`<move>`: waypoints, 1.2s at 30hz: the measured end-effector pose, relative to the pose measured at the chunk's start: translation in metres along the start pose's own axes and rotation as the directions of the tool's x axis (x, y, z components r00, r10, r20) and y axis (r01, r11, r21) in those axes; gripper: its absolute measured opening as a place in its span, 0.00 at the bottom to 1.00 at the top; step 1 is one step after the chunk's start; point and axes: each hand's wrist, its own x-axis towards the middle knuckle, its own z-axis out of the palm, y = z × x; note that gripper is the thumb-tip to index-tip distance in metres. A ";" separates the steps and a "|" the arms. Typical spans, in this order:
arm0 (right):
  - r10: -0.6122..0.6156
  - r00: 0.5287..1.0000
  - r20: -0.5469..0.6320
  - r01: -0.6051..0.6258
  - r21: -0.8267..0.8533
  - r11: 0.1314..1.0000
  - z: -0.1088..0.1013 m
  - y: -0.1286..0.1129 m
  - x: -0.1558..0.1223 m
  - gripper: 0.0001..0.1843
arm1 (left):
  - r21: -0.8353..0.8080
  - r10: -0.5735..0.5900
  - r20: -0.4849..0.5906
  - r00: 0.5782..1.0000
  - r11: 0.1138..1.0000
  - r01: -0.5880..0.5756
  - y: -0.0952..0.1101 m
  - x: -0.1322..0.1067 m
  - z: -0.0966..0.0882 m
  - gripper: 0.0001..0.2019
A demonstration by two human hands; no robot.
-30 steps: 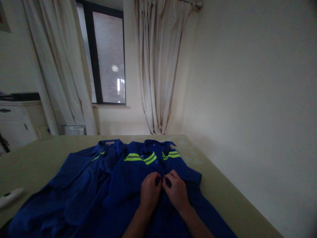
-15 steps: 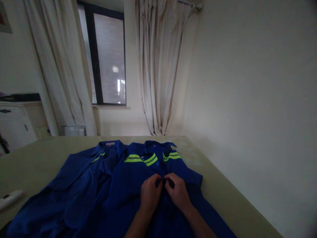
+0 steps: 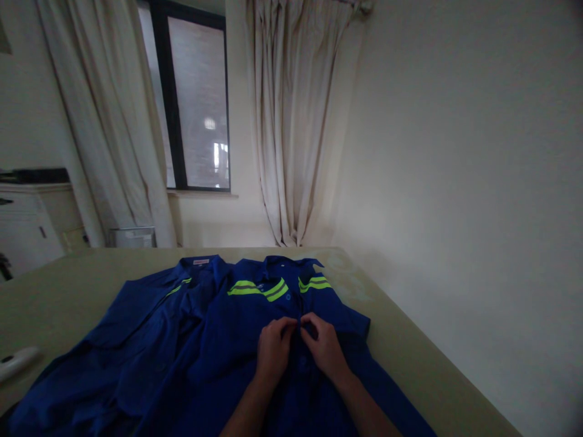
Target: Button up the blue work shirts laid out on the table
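A blue work jacket (image 3: 241,352) with yellow-green and grey stripes lies front up, its collar pointing away from me. At its front opening, my left hand (image 3: 275,346) pinches the cloth edge between thumb and fingers. Close beside it, my right hand (image 3: 322,343) pinches the facing edge, the fingertips of both hands almost meeting. Whether a button sits between them is hidden. One round button (image 3: 288,297) shows higher on the front, below the stripe. The collar and upper front lie apart.
A second blue garment (image 3: 136,328) with a collar label spreads to the left, overlapping the jacket. Both rest on a greenish-tan surface (image 3: 86,273). A white object (image 3: 18,362) lies at the left edge. Beyond are a wall, curtains (image 3: 291,121), a window and a white cabinet (image 3: 27,224).
Both hands stay at the jacket's front opening; their fingertips have shifted slightly and drawn closer together. The view has moved a little. The garments lie as before.
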 end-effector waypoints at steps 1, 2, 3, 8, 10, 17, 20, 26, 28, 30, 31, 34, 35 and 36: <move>0.003 1.000 0.001 -0.003 -0.005 1.000 0.000 0.000 0.000 0.09 | -0.019 -0.001 -0.001 1.000 1.000 0.001 0.000 0.000 0.000 0.13; 0.005 1.000 0.000 -0.005 -0.010 1.000 0.001 0.001 0.000 0.08 | -0.035 -0.001 -0.002 1.000 0.999 0.001 0.001 0.000 -0.001 0.13; 0.004 1.000 0.000 -0.004 -0.015 1.000 0.001 0.001 -0.001 0.08 | -0.054 0.003 -0.002 1.000 0.999 -0.003 0.003 0.000 -0.001 0.12; -0.016 1.000 -0.017 0.015 -0.053 0.998 0.003 -0.002 -0.002 0.08 | -0.115 0.009 0.001 1.000 0.993 -0.009 0.011 -0.002 -0.003 0.12; -0.019 1.000 -0.017 0.017 -0.080 0.997 0.003 -0.003 -0.003 0.08 | -0.118 -0.016 0.010 1.000 0.993 0.018 0.012 -0.002 -0.003 0.12; -0.016 1.000 -0.025 0.013 -0.122 0.992 0.001 -0.004 -0.003 0.06 | -0.111 -0.061 0.006 0.998 0.992 0.062 0.004 0.003 0.000 0.10; -0.031 0.999 -0.024 0.027 -0.129 0.991 0.002 -0.003 -0.003 0.08 | -0.083 -0.071 0.013 0.997 0.994 0.072 0.004 0.003 0.001 0.10; -0.021 1.000 -0.006 0.020 -0.139 0.990 0.003 -0.004 -0.005 0.07 | -0.130 -0.070 0.062 0.996 0.989 0.078 0.003 0.004 -0.002 0.11; -0.020 1.000 -0.009 0.019 -0.137 0.990 0.003 -0.003 -0.005 0.07 | -0.141 -0.058 0.078 0.995 0.988 0.069 0.001 0.005 -0.003 0.10; -0.022 0.999 -0.025 0.019 -0.122 0.992 0.003 -0.002 -0.004 0.05 | -0.124 -0.054 0.077 0.996 0.990 0.063 -0.001 0.006 -0.003 0.10; -0.020 0.999 -0.038 0.016 -0.112 0.994 0.002 -0.001 -0.003 0.05 | -0.104 -0.057 0.071 0.996 0.992 0.064 -0.001 0.006 -0.002 0.10; 0.003 0.997 -0.079 -0.010 -0.079 0.997 0.001 0.003 0.000 0.03 | -0.021 -0.070 0.045 0.997 0.997 0.071 0.000 0.004 0.002 0.08; 0.017 0.996 -0.086 -0.022 -0.061 0.998 0.001 0.004 0.001 0.03 | 0.004 -0.071 0.038 0.997 0.998 0.070 0.001 0.003 0.003 0.08; 0.031 0.996 -0.089 -0.035 -0.042 0.999 0.001 0.005 0.002 0.03 | 0.023 -0.069 0.035 0.997 0.997 0.068 0.002 0.002 0.004 0.07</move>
